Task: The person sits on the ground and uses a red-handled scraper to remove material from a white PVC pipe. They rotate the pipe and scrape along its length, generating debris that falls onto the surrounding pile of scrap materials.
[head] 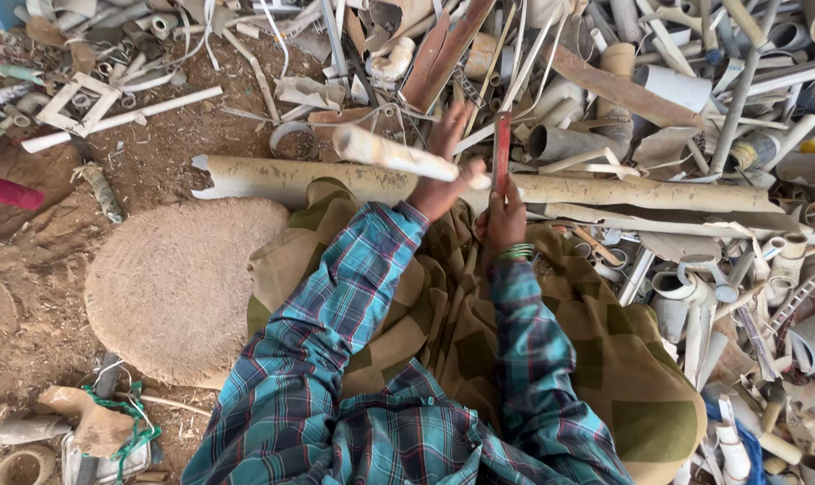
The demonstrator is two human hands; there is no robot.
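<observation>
A heap of scrap plastic pipes point(695, 108), cream and grey, fills the top and right of the view, lying on bare earth. Across its front edge lies 1 long beige pipe point(605, 190) with a jagged broken left end. Left of the person's lap sits a round woven mat point(169, 287) on the ground.

The left hand point(443, 171) is closed around a short cream pipe piece point(394, 154), which is raised and tilted, its free end pointing up-left above the long pipe. The right hand point(504, 216), with green bangles at the wrist, is closed on the lower end of a narrow dark-red flat tool point(501, 153), held upright with its edge just beside the near end of the pipe piece.

Doing this well seems to call for a firm hold on the pipe piece close to where the tool meets it, with the left fingers kept clear of the tool's edge.

Whether the tool is a blade or a plain strip is hard to make out, and the exact point of contact is hidden behind the left hand.
</observation>
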